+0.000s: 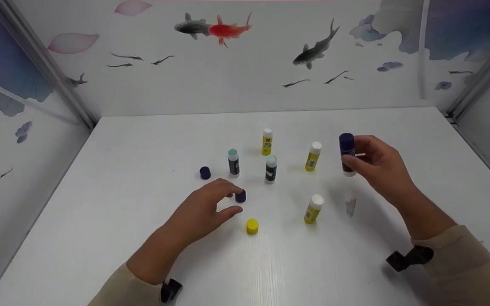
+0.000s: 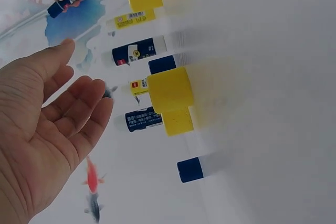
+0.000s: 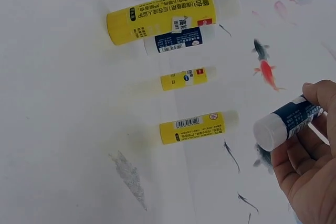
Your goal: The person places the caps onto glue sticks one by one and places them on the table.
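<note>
My right hand (image 1: 383,170) grips a dark blue capped glue stick (image 1: 347,148) between thumb and fingers, above the table; its white base (image 3: 270,132) shows in the right wrist view. My left hand (image 1: 206,206) hovers with loosely bent fingers near a small dark blue cap (image 1: 240,196). In the left wrist view the left hand (image 2: 58,108) holds nothing. A yellow cap (image 1: 252,226) lies just below its thumb. Two uncapped blue-labelled glue sticks, one on the left (image 1: 233,163) and one on the right (image 1: 271,170), stand beyond the left hand.
Yellow glue sticks with white tops stand at the back (image 1: 267,142), mid-right (image 1: 312,157) and nearer front (image 1: 313,209). Another dark blue cap (image 1: 205,172) sits to the left. A grey smudge (image 1: 350,206) marks the white table (image 1: 121,204). Printed fish decorate the back wall (image 1: 245,76).
</note>
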{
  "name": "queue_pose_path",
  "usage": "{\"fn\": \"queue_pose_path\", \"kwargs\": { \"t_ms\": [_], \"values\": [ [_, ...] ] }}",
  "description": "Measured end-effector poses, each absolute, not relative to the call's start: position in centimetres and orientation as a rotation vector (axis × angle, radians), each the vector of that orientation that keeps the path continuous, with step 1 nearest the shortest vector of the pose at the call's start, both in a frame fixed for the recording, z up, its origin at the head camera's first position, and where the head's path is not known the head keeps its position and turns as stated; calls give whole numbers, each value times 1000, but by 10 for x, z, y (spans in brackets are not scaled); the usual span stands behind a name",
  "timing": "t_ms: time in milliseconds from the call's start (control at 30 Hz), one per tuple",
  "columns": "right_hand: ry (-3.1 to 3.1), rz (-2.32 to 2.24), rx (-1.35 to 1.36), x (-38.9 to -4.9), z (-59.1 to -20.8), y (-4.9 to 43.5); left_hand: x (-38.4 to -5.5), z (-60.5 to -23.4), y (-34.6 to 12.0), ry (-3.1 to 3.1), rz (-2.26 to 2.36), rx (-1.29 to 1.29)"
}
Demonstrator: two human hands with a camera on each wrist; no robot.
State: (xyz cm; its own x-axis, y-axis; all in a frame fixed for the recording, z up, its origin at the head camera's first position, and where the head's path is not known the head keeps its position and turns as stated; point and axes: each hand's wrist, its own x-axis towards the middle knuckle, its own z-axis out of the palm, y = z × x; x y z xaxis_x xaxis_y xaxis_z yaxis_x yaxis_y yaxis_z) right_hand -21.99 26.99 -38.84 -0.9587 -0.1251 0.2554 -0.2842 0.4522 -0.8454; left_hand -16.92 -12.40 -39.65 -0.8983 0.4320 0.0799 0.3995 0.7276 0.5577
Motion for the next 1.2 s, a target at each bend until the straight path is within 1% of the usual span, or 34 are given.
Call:
{"fn": "queue_pose_path", "kwargs": {
  "t_ms": [367, 633, 933, 1200],
  "values": [
    [-2567, 1521, 165, -235, -396, 271, -169, -398, -128, 2825, 826, 531],
    [-2571, 1478, 132, -247, -401, 275, -169, -398, -133, 2805, 748, 489],
    [-2646, 1439, 20, -258, -406, 275, -171, -400, -135, 2784, 648, 413],
    [-2647, 1483, -11, -268, -412, 275, -170, -403, -138, 2772, 590, 411]
  ]
}}
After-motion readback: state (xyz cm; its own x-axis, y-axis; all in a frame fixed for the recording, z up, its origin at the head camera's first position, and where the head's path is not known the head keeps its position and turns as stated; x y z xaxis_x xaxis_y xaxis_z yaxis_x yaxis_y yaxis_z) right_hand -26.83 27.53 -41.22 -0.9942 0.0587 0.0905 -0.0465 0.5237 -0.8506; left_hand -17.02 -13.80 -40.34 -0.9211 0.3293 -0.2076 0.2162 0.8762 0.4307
